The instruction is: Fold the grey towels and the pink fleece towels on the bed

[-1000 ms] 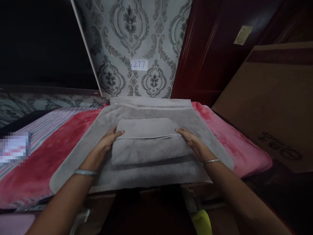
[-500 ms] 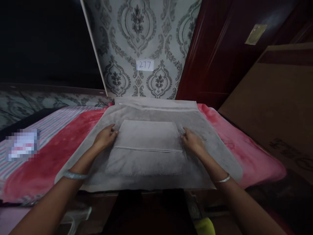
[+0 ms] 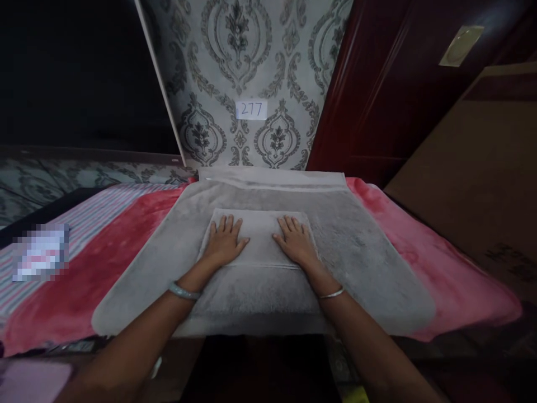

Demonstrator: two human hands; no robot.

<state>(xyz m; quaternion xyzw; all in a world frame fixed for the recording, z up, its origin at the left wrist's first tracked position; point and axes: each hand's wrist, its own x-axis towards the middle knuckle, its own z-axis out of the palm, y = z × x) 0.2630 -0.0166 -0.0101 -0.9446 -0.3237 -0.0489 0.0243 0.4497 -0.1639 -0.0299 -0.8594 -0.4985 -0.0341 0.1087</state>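
A light grey folded cloth [image 3: 260, 238] lies in the middle of a larger grey plush blanket [image 3: 151, 280]. Its upper layer ends in a straight edge, with the lower layer showing nearer to me. My left hand [image 3: 224, 242] rests flat on the left part of the upper layer, fingers spread. On the right part lies my right hand [image 3: 295, 239], palm down with its fingers apart. Neither hand grips anything. I wear a bangle [image 3: 183, 291] on the left wrist and a thin bracelet [image 3: 332, 293] on the right.
Red-pink bedding [image 3: 79, 274] and a striped cloth [image 3: 71, 215] extend beneath the blanket. A dark screen [image 3: 79, 78] stands at the back left. To the right are a dark red door [image 3: 369, 84] and a large cardboard box [image 3: 474, 168]. A "277" label [image 3: 251, 109] hangs on the patterned wall.
Both hands have moved inward from the cloth's side edges and now lie flat on top of it. The view has shifted slightly.
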